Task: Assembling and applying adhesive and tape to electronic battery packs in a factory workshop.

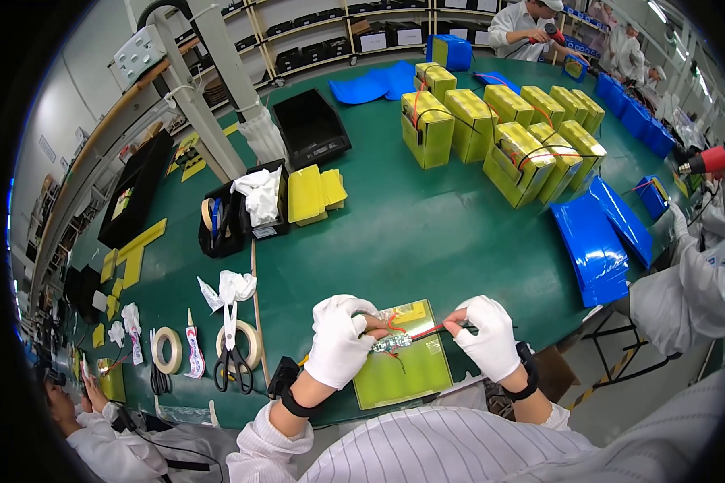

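Left hand hides part of the yellow block! Circuit board details, too small! Co-worker, far right, cropped!

Your gloves: were matt cloth
Bench: appeared smooth, slightly glossy
Flat pack, bench's front edge: looked smooth, glossy plastic

Lettering about my green table; I can read none of its wording. Along the near edge, toward the left corner, a white tube bears coloured print. Inward from the left edge, a pale label fronts a black bin. Beyond the far edge, white labels mark shelf boxes.
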Demonstrator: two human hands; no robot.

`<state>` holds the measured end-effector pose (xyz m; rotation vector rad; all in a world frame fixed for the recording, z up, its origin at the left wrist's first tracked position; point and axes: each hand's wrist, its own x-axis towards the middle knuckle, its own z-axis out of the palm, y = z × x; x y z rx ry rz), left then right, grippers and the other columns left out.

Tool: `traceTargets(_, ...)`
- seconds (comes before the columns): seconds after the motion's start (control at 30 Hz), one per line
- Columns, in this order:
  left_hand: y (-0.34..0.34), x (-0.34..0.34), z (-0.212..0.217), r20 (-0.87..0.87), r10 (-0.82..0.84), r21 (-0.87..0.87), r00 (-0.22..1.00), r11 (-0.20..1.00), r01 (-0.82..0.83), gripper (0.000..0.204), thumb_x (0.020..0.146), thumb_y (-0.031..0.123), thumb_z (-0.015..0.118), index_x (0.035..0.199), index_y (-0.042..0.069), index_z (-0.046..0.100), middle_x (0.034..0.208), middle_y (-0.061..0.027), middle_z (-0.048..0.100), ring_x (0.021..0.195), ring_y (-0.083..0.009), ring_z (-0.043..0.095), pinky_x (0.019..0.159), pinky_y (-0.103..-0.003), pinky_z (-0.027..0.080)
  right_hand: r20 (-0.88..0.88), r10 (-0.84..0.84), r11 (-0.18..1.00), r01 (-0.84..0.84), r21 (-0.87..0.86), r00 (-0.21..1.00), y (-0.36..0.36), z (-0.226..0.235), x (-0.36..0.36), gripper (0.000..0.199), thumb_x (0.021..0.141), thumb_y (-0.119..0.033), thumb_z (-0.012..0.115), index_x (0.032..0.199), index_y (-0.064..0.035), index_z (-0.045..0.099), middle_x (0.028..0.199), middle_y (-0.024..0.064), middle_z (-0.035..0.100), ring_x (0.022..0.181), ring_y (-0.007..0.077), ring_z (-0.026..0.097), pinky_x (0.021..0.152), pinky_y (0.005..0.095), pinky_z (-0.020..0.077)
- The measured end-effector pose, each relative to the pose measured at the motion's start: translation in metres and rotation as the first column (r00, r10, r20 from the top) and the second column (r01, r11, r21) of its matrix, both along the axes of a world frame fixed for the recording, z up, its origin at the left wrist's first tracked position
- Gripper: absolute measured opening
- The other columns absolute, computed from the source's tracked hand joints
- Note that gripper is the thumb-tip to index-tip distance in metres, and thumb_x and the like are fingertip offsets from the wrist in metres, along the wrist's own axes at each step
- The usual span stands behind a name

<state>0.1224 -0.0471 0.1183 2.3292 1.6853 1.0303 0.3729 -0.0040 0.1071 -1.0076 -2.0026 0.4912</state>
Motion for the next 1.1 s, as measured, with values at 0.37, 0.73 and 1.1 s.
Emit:
traceTargets(0.37, -0.025, -0.011, 0.021, -0.005, 0.078, -0.01, 0.997, 0.997, -0.078, 0.024, 0.061, 0.007, 0.084, 0.08, 0.014, 0.07, 0.093, 0.001, 0.067, 0.093, -0.0238, 0.062, 0.084, -0.039, 0.045, 0.062, 0.082, 0.996, -0.084, 0.029, 0.995, -0.021, -0.001, -0.015, 0.014, 0.07, -0.009, 0.079, 0.082, -0.0109, 0.072, 0.081, 0.0041, 0.063, 0.077, 0.0246, 0.059, 0.071, 0.0383, 0.0459)
traceTargets(0.73, -0.058, 0.011, -0.001, 0.051, 0.144, -0.079, 0.988, 0.987, -0.14, 0.026, 0.068, 0.011, 0.083, 0.092, 0.017, 0.071, 0.095, 0.0014, 0.065, 0.093, -0.0233, 0.06, 0.084, -0.039, 0.041, 0.22, 0.157, 0.968, -0.194, 0.158, 0.963, -0.024, 0.002, -0.043, 0.019, 0.074, -0.011, 0.076, 0.092, -0.0147, 0.071, 0.087, 0.0018, 0.059, 0.083, 0.0235, 0.056, 0.075, 0.0383, 0.0428)
traceTargets(1.1, -0.046, 0.012, -0.001, -0.064, -0.006, 0.018, 0.998, 1.0, 0.008, 0.029, 0.063, 0.015, 0.086, 0.084, 0.018, 0.066, 0.096, 0.0022, 0.062, 0.093, -0.0245, 0.058, 0.084, -0.04, 0.04, 0.394, 0.312, 0.889, -0.412, 0.199, 0.864, -0.004, 0.016, -0.035, 0.011, 0.079, -0.018, 0.07, 0.08, -0.0132, 0.06, 0.085, 0.0039, 0.059, 0.079, 0.0242, 0.058, 0.07, 0.0383, 0.0421)
